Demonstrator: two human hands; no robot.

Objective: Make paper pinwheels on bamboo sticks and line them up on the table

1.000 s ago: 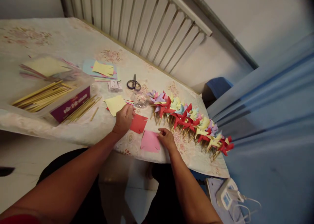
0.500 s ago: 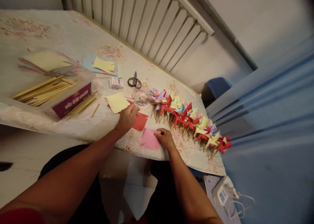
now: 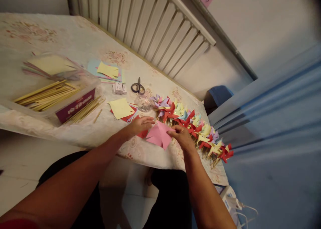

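A pink cut paper square (image 3: 158, 135) is lifted a little off the table, between both hands. My right hand (image 3: 181, 135) pinches its right edge. My left hand (image 3: 140, 123) touches its upper left corner with its fingertips. A red paper square (image 3: 142, 133) lies on the table under my left hand, mostly hidden. Just beyond the hands runs a row of several finished paper pinwheels (image 3: 190, 123) in red, yellow, purple and blue.
A yellow paper square (image 3: 120, 108) lies over more red sheets. Scissors (image 3: 137, 87), a small dish of pins (image 3: 144, 106), a small white box (image 3: 118, 88) and stacked coloured paper (image 3: 106, 71) sit further back. A clear tub (image 3: 75, 103) holds wooden sticks (image 3: 47, 94). A power strip (image 3: 232, 202) lies on the floor.
My right hand has lifted the pink square off the table and turned it up. My left hand has come off the red square to the pink one's corner.
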